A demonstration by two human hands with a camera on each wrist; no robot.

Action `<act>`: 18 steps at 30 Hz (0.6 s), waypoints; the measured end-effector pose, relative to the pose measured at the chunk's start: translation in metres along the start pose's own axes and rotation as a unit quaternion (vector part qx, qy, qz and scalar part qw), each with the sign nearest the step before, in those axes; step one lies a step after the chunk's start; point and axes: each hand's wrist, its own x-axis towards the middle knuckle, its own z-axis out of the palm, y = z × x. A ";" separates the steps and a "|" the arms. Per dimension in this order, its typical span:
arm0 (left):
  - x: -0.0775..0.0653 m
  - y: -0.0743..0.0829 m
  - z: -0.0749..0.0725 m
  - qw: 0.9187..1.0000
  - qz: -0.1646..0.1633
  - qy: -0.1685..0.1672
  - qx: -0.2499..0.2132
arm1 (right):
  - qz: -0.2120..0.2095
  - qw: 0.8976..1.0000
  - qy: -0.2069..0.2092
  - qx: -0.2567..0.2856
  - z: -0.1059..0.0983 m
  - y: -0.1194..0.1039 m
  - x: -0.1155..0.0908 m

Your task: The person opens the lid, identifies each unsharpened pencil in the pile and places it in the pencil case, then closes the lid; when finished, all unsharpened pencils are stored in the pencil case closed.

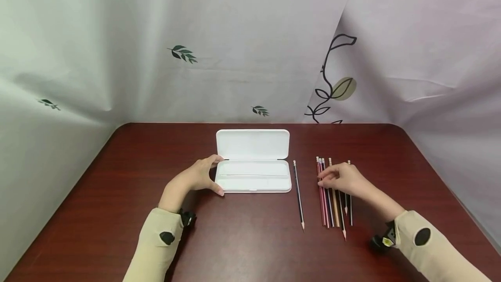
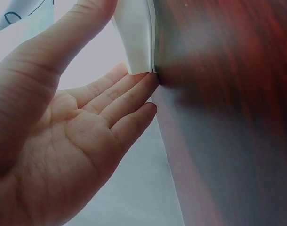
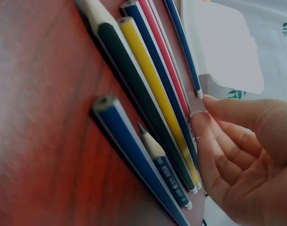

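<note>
A white pencil case (image 1: 253,191) lies with its lid (image 1: 252,144) raised at the back; a thin line runs along its inside. My left hand (image 1: 197,176) holds its left end, thumb at the front corner and fingers at the back corner. In the left wrist view, the fingers (image 2: 129,99) reach the case's edge. My right hand (image 1: 344,179) is over a row of pencils, thumb and index fingertips right at a red pencil (image 3: 169,70). Beside it lie dark blue, yellow (image 3: 143,61) and dark green pencils (image 3: 129,70), most with white ends towards the back.
A single dark pencil (image 1: 298,199) lies apart, between the case and the row, its point towards me. A short, sharpened pencil (image 3: 167,174) lies among the longer ones. The dark red-brown table (image 1: 250,238) ends at a pale curtain (image 1: 235,77) with leaf prints.
</note>
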 end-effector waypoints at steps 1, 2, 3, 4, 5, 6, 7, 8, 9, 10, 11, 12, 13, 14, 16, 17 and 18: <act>0.000 0.000 0.000 1.000 -0.001 -0.001 0.000 | 0.012 1.000 -0.001 0.009 0.001 0.000 -0.001; 0.000 -0.001 0.000 1.000 0.000 -0.002 0.002 | 0.024 1.000 -0.002 0.018 0.002 0.000 -0.003; 0.000 -0.001 0.000 1.000 0.000 -0.002 0.003 | 0.035 0.999 -0.004 0.026 0.003 0.001 -0.004; 0.000 -0.001 0.000 1.000 0.001 -0.003 0.003 | 0.046 0.998 -0.005 0.034 0.004 0.001 -0.005; 0.000 -0.002 0.001 1.000 0.000 -0.004 0.002 | 0.054 0.998 -0.006 0.036 0.004 0.001 -0.006; 0.000 -0.002 0.001 1.000 0.000 -0.004 0.001 | 0.061 0.997 -0.005 0.039 0.004 0.001 -0.006; 0.001 -0.002 0.001 1.000 -0.001 -0.005 0.000 | 0.069 0.997 -0.004 0.041 0.004 0.001 -0.007; 0.001 -0.002 0.001 1.000 0.000 -0.004 0.000 | 0.073 0.997 -0.002 0.038 0.005 0.001 -0.007; 0.001 -0.002 0.001 1.000 0.002 -0.004 0.001 | 0.076 0.997 -0.001 0.033 0.005 0.001 -0.007; 0.001 -0.002 0.000 1.000 0.003 -0.004 0.003 | 0.081 0.996 0.001 0.030 0.005 0.000 -0.006; 0.001 -0.001 0.000 1.000 0.003 -0.004 0.002 | 0.083 0.996 0.002 0.023 0.005 0.000 -0.006; 0.002 -0.001 0.000 1.000 0.003 -0.004 0.001 | 0.085 0.996 0.005 0.017 0.005 -0.001 -0.005; 0.002 -0.001 -0.001 1.000 0.003 -0.004 0.001 | 0.086 0.996 0.008 0.011 0.005 -0.001 -0.004; 0.002 -0.001 -0.001 1.000 0.003 -0.004 0.003 | 0.089 0.996 0.010 0.007 0.005 -0.002 -0.003; 0.002 -0.002 -0.001 1.000 0.000 -0.005 0.002 | 0.094 0.996 0.011 0.000 0.005 -0.002 -0.002; 0.002 -0.002 -0.001 1.000 -0.002 -0.006 0.000 | 0.094 0.996 0.011 -0.003 0.006 -0.002 -0.001; 0.002 -0.002 0.000 1.000 -0.002 -0.006 0.001 | 0.096 0.995 0.011 -0.004 0.006 -0.002 -0.001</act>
